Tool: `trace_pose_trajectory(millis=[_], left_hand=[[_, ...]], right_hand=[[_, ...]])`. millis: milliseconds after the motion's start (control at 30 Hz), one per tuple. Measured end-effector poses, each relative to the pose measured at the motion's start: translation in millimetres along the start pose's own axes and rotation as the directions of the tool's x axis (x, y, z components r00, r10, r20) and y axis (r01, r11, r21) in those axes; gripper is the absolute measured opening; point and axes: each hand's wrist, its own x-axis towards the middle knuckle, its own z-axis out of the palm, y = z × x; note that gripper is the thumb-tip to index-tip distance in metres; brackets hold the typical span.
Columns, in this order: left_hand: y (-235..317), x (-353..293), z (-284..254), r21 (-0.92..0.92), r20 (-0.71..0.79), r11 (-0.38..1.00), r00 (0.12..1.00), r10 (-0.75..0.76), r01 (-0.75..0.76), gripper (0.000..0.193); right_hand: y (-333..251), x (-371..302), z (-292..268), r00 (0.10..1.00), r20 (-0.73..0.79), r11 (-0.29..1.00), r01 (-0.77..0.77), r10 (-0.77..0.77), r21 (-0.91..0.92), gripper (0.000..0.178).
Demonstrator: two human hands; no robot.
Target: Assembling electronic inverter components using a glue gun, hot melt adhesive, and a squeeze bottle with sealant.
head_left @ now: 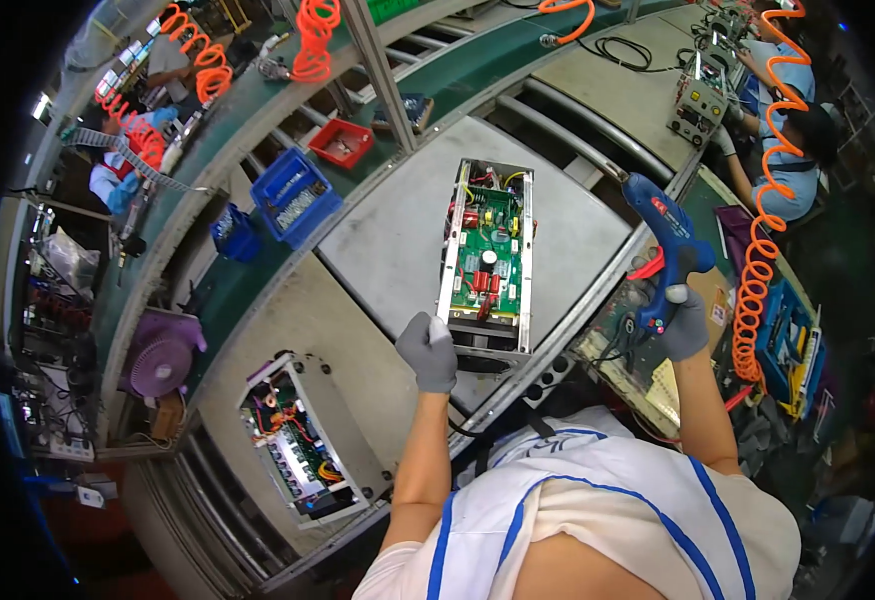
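Parts bin, blue, rectangular [322,224], holding small metal hardware; smaller blue bin [242,244] just beside it. Tray, red, shallow [360,154], with small parts inside. Desk fan, purple [161,362], round grille, at left. Open electronic unit, pale housing [343,425], boards and wiring exposed, lying near the fan. Coiled hose, orange [755,300], hanging at right (others hang at upper left). Cable, black, looped [618,48], toward the top. Co-worker, light-blue clothing [794,190], at upper right. Metal rollers [576,130], below the cable.

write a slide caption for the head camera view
Gloved left hand at the near left corner of an open circuit-board unit, right hand holding a blue power tool.
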Motion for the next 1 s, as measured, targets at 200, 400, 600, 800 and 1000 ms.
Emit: trace_pose_trajectory(millis=[200,400,600,800,1000], left_hand=[[37,-52,6,0.103,0.281,0.854,0.838,0.467,-0.510,0.039],[38,-75,5,0.036,0.431,0.763,0.699,0.570,-0.645,0.053],[39,-88,10,-0.016,0.563,0.780,0.639,0.524,-0.626,0.055],[26,-135,40,-0.049,0.722,0.807,0.538,0.436,-0.588,0.045],[20,-115,27,-0.029,0.835,0.825,0.440,0.331,-0.565,0.041]], right_hand=[[-7,-5,-30,1.000,0.006,1.000,0.020,-0.020,0.014,0.072],[-9,-5,-22,0.993,0.099,0.998,-0.056,0.059,-0.034,0.068],[-5,-9,-15,0.996,-0.005,0.969,-0.084,0.085,-0.232,0.061],[10,-7,21,0.992,-0.102,0.765,-0.010,-0.074,-0.644,0.053],[22,-8,16,0.989,-0.123,0.734,-0.021,-0.086,-0.679,0.049]])
